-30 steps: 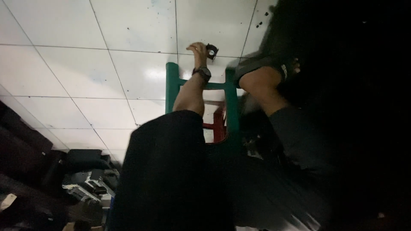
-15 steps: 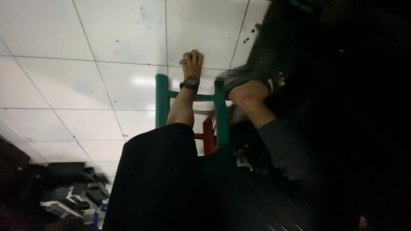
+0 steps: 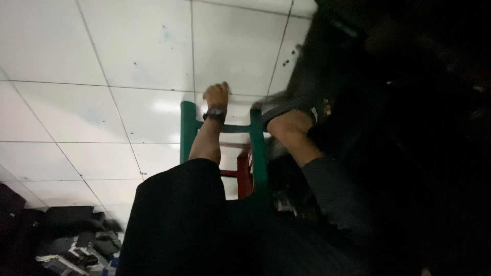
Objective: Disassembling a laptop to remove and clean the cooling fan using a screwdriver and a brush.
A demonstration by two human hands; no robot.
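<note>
- A white tiled floor (image 3: 102,102) fills the left and middle of the view, crossed by thin dark grout lines; this stretch of tile is the widest open room in the picture.
- At the lower left edge sits a dim heap of dark cases and clutter (image 3: 71,240), well apart from the hands.
- A black-clad leg (image 3: 176,220) rises from the bottom edge toward the middle.
- The left hand (image 3: 217,95), with a dark wristwatch (image 3: 215,114) at the wrist, reaches out past the green frame; its fingers are curled together, and whether they clamp anything cannot be told.
- The green wooden stool frame (image 3: 188,128) stands just beside the left forearm: two long posts run up and down in the view, joined by a short crossbar (image 3: 235,128). Its long axis points away toward the tiles.
- A red frame (image 3: 244,174) shows between the green posts, lower down.
- The right forearm (image 3: 291,135) lies against the right green post; the right hand is lost in blur and shadow, so its grip cannot be told.
- The right side is a dark mass (image 3: 409,153) too dim to read, closing in that edge.
</note>
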